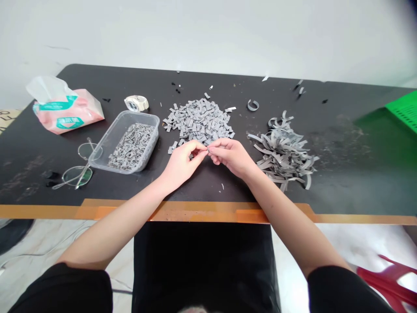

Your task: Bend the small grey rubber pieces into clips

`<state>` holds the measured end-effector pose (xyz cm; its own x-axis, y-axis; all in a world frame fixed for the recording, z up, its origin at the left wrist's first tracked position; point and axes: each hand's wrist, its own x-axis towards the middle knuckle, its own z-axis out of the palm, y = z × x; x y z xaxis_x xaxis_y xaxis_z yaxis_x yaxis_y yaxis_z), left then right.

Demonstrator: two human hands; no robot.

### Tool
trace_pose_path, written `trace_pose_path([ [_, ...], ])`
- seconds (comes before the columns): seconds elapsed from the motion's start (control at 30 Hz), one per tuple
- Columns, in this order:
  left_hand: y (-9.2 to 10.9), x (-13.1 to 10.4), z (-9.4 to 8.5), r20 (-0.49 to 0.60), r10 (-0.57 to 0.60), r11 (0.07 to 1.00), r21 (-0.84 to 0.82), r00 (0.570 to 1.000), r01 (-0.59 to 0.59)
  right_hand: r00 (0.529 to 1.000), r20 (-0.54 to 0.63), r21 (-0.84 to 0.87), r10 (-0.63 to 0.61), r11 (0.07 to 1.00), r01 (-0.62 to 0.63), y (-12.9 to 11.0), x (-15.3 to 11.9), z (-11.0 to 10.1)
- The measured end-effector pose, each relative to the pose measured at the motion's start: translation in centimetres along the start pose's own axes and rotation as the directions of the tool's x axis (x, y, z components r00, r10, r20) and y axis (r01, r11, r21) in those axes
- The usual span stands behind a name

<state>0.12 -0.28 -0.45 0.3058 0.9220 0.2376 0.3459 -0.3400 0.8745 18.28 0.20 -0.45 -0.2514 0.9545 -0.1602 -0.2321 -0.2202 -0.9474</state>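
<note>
Both forearms reach in from five and seven o'clock, and the left hand (182, 164) and right hand (232, 157) meet fingertip to fingertip, fingers curled. Each is pinched nearly closed on one tiny piece (208, 149), mostly hidden between the tips. One heap (200, 121) of grey tabs, too many to count, lies at twelve o'clock from the grip; one tub (127, 143) of small grey parts at nine, one pair of glasses (77, 174) beyond; one watch (137, 103) at ten; one strip pile (285, 152) at three.
</note>
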Motion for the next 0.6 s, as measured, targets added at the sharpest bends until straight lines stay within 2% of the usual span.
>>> trace_pose_path([
  [0.17, 0.49, 0.06, -0.18, 0.038, -0.059, 0.993, -0.098, 0.998, 0.063, 0.995, 0.089, 0.079, 0.051, 0.995, -0.058, -0.67, -0.13, -0.45],
  [0.37, 1.01, 0.08, -0.47, 0.095, -0.108, 0.964, -0.232, 0.99, 0.127, 0.988, 0.146, 0.137, 0.042, 0.989, -0.062, -0.61, -0.18, -0.54],
  [0.43, 0.96, 0.07, -0.51, 0.102, -0.086, 0.971, -0.215, 0.991, 0.107, 0.987, 0.157, 0.152, 0.031, 0.987, -0.055, -0.44, -0.14, -0.51],
  [0.6, 0.47, -0.02, -0.45, 0.048, 0.005, 1.0, -0.022, 0.999, -0.004, 0.99, 0.143, 0.166, 0.022, 0.985, -0.046, -0.08, -0.09, -0.39],
])
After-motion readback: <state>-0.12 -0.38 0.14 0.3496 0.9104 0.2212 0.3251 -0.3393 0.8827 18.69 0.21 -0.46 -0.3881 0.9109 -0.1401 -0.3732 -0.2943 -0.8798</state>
